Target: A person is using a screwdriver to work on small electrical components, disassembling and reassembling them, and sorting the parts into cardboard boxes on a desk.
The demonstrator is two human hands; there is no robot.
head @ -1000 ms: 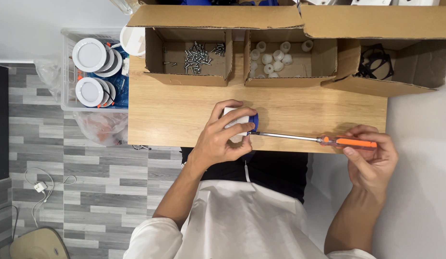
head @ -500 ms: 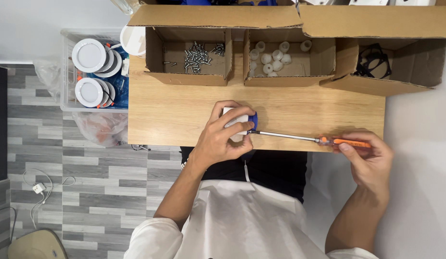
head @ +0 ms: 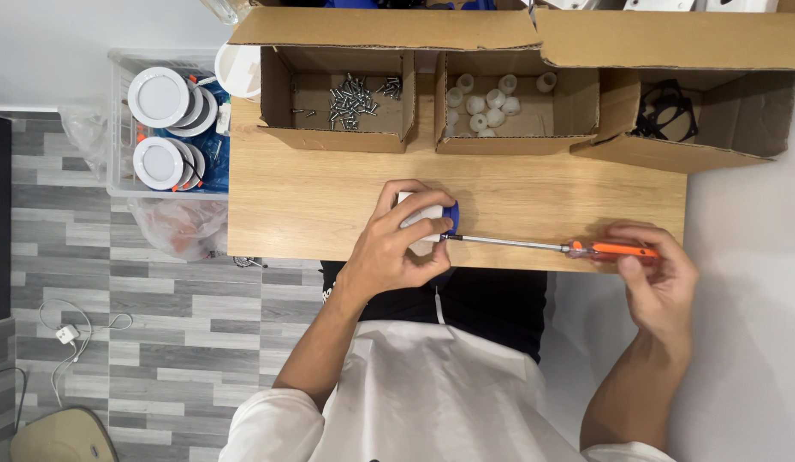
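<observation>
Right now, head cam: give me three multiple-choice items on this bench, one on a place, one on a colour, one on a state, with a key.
1. Where do the loose metal screws lie?
A. in the left open cardboard box
B. on the grey plank floor
C. in the clear plastic bin

2. What colour is the handle of the long-shafted screwdriver?
A. green
B. orange
C. black

3. How does the left hand stand to the small white-and-blue part?
A. apart from it
B. flat on the bare wooden tabletop
C. closed around it

Key: 1 A, the screws sit on that box's floor. 2 B, the grip in the right hand is orange. 3 C, fingers wrap the part where the screwdriver tip meets it.
</observation>
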